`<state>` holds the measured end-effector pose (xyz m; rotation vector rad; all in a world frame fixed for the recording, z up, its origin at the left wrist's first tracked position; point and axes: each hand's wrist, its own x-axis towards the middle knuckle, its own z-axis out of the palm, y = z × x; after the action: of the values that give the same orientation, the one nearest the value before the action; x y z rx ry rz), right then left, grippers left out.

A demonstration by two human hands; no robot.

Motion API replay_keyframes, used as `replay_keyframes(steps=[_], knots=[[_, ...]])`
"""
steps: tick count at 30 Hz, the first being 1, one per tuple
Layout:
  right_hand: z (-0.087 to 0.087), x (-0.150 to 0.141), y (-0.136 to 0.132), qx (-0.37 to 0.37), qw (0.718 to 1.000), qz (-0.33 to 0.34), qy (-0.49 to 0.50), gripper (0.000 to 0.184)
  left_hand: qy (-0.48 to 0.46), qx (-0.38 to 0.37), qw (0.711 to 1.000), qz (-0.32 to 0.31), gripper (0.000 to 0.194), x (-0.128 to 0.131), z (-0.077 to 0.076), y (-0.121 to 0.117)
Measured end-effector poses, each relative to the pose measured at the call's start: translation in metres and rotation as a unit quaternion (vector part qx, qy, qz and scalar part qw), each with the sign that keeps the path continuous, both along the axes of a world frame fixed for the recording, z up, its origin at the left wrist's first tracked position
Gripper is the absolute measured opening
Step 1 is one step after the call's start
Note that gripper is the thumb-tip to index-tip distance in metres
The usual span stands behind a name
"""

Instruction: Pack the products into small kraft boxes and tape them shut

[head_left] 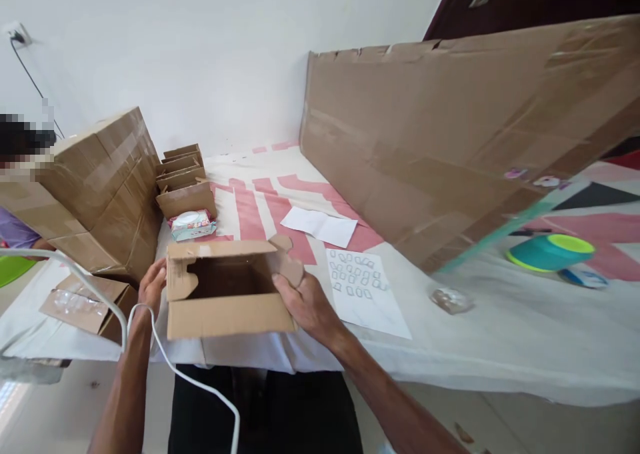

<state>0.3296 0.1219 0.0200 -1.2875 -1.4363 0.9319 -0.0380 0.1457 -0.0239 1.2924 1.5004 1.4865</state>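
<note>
Between my two hands is a brown cardboard box [230, 317], its top open toward me and its inside dark. My left hand [153, 286] grips the box's left end, the fingers partly hidden behind it. At the right end, my right hand [309, 307] is closed on the wall beside a raised, notched flap [287, 261]. The box is over the front edge of the cloth-covered table. Right of it lies a paper sheet [367, 291] with rows of small drawn shapes, and behind that a folded white paper [320, 226].
Tall cardboard panels [425, 141] stand at the right, taped cartons [110, 181] at the left. Several narrow open boxes [185, 187] line up behind a wipes packet [193, 224]. A white cable [195, 381] crosses my left forearm. A teal-and-yellow bowl [543, 254] lies far right. Another person sits far left.
</note>
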Motion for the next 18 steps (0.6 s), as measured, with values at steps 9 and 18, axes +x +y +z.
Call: replay_keyframes(steps=[9,18], knots=[[-0.001,-0.093,0.117,-0.004,0.992,0.020,-0.128,0.025,0.160,-0.036,0.986,0.022,0.025,0.037,-0.011,-0.032],[-0.015,-0.096,0.124,0.154,0.982,0.082,-0.071,0.046,0.211,-0.077,0.974,0.041,0.034,0.058,-0.015,0.055]])
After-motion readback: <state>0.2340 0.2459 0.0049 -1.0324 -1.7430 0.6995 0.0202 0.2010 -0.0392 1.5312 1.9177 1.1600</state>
